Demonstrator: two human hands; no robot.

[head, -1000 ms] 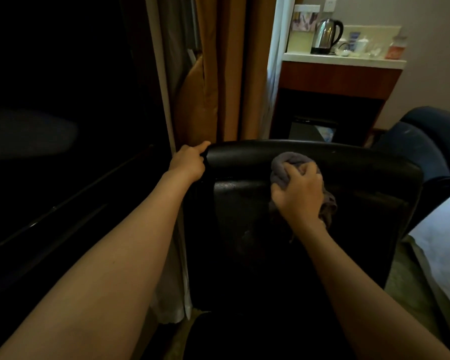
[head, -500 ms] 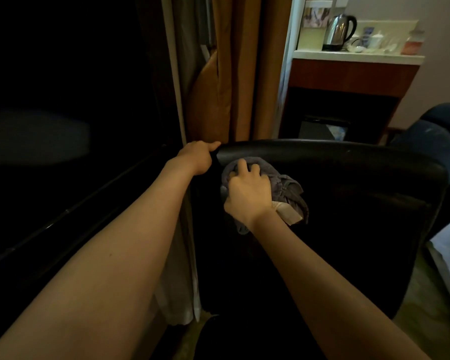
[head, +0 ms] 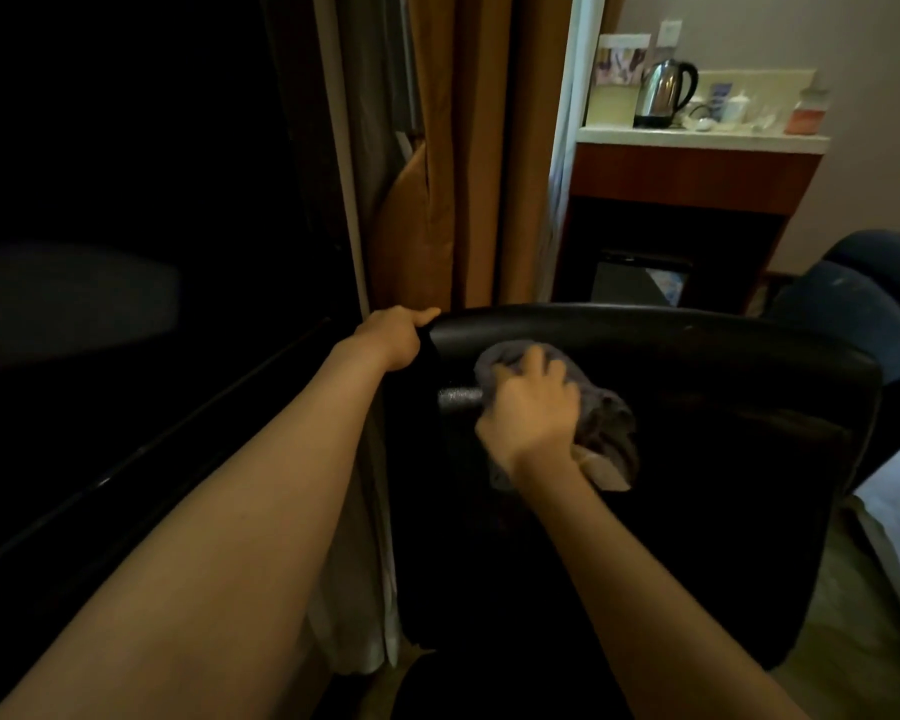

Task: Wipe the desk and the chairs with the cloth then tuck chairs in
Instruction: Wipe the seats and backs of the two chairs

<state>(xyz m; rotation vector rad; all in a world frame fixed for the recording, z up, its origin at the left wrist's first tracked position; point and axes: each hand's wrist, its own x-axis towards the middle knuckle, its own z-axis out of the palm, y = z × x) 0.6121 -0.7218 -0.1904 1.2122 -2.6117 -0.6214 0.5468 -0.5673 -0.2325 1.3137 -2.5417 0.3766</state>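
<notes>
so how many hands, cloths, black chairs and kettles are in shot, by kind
hands: 2 (left hand gripping the black chair at its top corner, right hand holding the cloth against the chair back)
cloths: 1
black chairs: 1
kettles: 1 (kettle on the far counter)
total: 5

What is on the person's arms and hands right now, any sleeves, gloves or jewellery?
Nothing worn shows. The left forearm and right forearm are bare to the frame's edge, no sleeve or cuff. The left hand and right hand have no gloves, and no watch, band or ring is visible.
</notes>
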